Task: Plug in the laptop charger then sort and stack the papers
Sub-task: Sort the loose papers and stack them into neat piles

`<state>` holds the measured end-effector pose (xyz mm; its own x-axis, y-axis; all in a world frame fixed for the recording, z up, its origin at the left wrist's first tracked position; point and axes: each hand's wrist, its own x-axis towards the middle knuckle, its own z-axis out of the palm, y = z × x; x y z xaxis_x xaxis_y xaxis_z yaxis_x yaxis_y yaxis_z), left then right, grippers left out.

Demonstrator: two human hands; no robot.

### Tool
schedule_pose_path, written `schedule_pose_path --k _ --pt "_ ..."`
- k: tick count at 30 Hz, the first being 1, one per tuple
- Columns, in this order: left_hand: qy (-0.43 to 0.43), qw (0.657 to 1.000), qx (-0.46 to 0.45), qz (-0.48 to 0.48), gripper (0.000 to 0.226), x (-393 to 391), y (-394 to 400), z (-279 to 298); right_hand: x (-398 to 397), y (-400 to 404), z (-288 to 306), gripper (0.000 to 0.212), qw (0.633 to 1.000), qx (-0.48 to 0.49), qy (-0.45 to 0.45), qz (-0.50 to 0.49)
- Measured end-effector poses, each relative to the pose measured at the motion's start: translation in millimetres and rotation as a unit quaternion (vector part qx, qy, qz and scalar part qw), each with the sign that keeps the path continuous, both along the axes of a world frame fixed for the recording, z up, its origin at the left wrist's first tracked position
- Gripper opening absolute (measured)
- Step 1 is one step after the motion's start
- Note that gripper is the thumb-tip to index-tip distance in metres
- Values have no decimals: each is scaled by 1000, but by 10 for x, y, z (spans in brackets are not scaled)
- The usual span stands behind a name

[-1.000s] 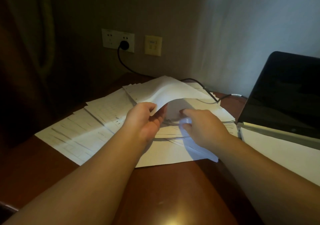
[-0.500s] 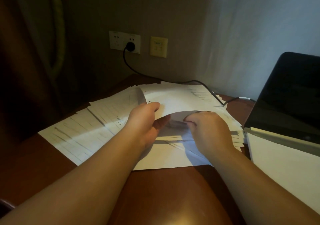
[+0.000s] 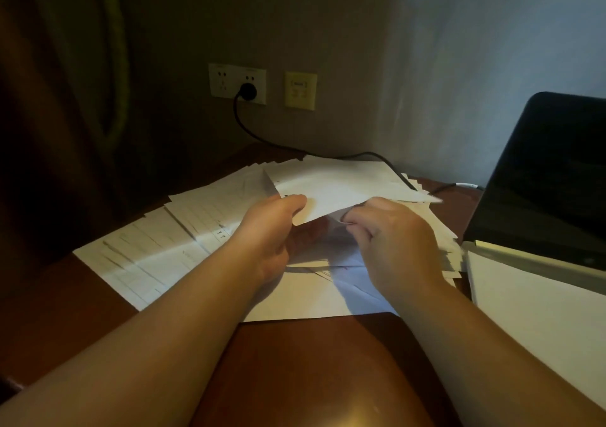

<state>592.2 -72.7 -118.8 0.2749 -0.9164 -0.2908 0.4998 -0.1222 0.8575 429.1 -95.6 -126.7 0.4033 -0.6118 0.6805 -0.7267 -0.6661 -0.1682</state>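
Observation:
White papers (image 3: 154,256) lie spread across a brown wooden desk (image 3: 311,361). My left hand (image 3: 269,233) grips a raised bundle of sheets (image 3: 334,183), thumb on top. My right hand (image 3: 390,239) reaches under that bundle with curled fingers on the sheets beneath; what they pinch is hidden. The black charger plug (image 3: 246,91) sits in the white wall socket (image 3: 237,82), and its cable (image 3: 328,156) runs behind the papers to the open laptop (image 3: 544,177) at the right.
A yellowish wall plate (image 3: 300,91) is beside the socket. A large white sheet (image 3: 537,321) lies under the laptop's front edge at the right. A dark curtain (image 3: 65,98) hangs at the left. Bare desk shows between my forearms.
The raised bundle has dropped lower and flatter. My right hand has drawn back toward me and curled tighter under it. The view has tilted down slightly.

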Motion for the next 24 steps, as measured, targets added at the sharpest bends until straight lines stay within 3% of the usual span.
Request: schedule_pose_path --k 5,13,18,20,24 --pt "31 999 -5 -12 20 18 10 0 49 7 -27 9 998 -51 -11 47" --pt "6 1000 -8 -11 19 0 15 10 32 4 -59 6 998 24 -61 10" --pt "-8 999 -1 44 22 46 -35 -7 9 -2 -81 4 991 137 1 0" --pt "1 999 -2 47 25 44 -15 -4 7 3 -67 4 992 127 -9 -7" --pt "-9 999 -5 40 19 28 4 -14 30 13 -41 36 997 64 -12 -39"
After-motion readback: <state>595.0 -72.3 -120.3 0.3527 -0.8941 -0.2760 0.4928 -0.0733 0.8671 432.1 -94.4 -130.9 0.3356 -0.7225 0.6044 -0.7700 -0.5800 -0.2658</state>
